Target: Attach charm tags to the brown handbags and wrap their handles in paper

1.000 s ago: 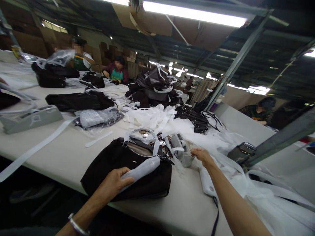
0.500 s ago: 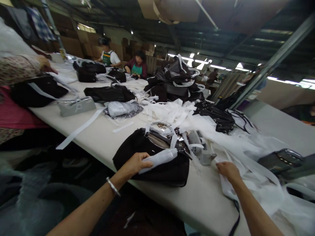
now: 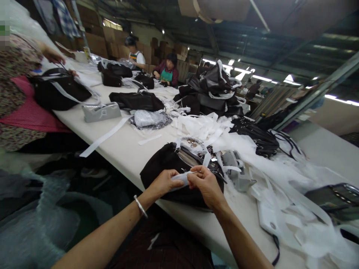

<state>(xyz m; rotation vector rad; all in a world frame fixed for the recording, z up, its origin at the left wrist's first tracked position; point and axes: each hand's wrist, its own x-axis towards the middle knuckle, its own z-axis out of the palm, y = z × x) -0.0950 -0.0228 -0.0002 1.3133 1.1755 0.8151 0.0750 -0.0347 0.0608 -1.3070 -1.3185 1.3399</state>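
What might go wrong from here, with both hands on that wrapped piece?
The left hand and right hand pinch the white wrap close together, so uneven pulling could wrinkle or loosen it.
The black handbag sits at the near edge of the table; a tug might shift it off.
The grey tape dispenser stands close beside the bag, so the right arm might knock it.

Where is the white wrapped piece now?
Head view, just below centre: the white wrapped piece is in the left hand, the right hand at its right end, over the front of the nearest black bag.
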